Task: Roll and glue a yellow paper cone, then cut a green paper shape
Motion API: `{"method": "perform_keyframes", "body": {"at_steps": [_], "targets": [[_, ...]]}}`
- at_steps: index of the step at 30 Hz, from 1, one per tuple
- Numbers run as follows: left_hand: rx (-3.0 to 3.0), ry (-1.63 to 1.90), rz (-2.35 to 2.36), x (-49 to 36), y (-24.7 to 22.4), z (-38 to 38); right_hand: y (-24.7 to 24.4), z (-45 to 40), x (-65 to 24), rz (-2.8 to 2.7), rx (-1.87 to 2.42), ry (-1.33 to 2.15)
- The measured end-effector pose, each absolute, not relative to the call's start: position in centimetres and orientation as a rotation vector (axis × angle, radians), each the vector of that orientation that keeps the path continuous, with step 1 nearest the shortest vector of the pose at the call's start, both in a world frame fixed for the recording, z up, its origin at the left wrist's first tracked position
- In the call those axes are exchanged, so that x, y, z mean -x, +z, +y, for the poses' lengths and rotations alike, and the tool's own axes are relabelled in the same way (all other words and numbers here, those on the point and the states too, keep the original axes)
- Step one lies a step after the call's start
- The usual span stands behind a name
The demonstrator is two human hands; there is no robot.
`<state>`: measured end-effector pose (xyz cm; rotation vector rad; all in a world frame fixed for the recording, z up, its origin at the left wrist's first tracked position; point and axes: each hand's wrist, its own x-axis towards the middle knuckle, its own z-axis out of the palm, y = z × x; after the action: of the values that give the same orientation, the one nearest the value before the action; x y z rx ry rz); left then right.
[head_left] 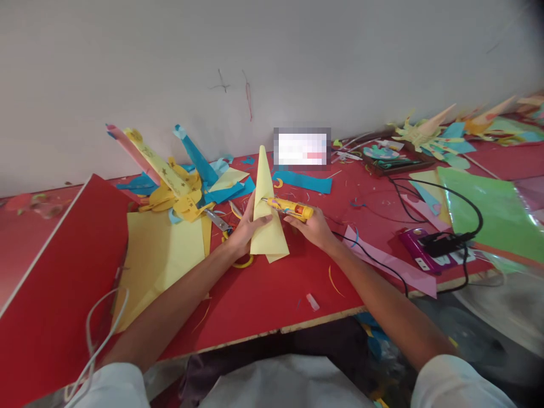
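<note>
My left hand [243, 231] is closed around a pale yellow paper cone [267, 238], its thumb lying across the front. The cone points up and away from me, with a loose corner at its wide lower end. In my right hand [317, 228] is a thick yellow pen [293, 208] with coloured pictures on it. Its tip meets the cone's surface near the middle. Scissors [219, 220] with yellow handles lie partly hidden behind my left hand and forearm.
Yellow paper sheets [164, 249] lie at left beside a raised red board [59, 272]. Behind them stand paper-flower cones [178, 190] and a blue cone [198, 156]. A purple power strip [425, 249] with black cables sits at right, near a pink paper strip [391, 263] and green sheets [480, 209].
</note>
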<state>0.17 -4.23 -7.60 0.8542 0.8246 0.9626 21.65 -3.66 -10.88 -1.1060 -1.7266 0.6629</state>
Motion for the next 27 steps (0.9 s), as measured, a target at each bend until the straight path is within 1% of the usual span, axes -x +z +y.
{"method": "perform_keyframes", "body": {"at_steps": [14,21,27], "targets": [[-0.797,0.971,0.782,0.1,-7.7,-4.3,-11.2,-3.4,-22.1,-1.628,1.167,0.557],[-0.833,0.946,0.807,0.2,-7.8,-4.3,-11.8,-3.3,-22.1,-1.637,1.173,0.557],[-0.847,0.95,0.807,0.1,-7.9,-4.2,-11.1,-3.8,-21.9,-1.68,1.185,0.606]]}}
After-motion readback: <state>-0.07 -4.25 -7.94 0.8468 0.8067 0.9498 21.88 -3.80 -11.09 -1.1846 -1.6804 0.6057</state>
